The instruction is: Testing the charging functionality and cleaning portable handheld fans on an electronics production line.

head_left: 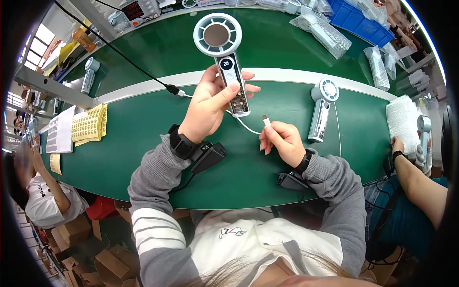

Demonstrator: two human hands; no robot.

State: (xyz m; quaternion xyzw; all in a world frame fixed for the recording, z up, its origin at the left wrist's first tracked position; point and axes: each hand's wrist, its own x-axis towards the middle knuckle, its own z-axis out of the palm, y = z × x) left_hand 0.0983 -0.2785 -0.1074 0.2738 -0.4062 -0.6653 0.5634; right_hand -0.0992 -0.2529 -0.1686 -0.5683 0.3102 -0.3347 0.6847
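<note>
My left hand (206,107) is wrapped around the handle of a handheld fan (217,36), held upright above the green bench. Its round head is pale blue-grey, a small display on the handle is lit, and a circuit board shows through the lower handle. In my right hand (285,142), thumb and fingers pinch the white plug (266,120) of a charging cable, metal tip up, apart from the fan. The white cable (246,126) runs from that hand toward the left, passing behind the fan. A second handheld fan (323,110) lies on the bench to the right.
Yellow label sheets (90,124) lie at the left. Another fan (90,75) rests at the far left. Bubble-wrapped fans (321,34) and a blue bin (358,21) occupy the far right. A power supply (138,10) stands at the back. Co-workers sit on both sides.
</note>
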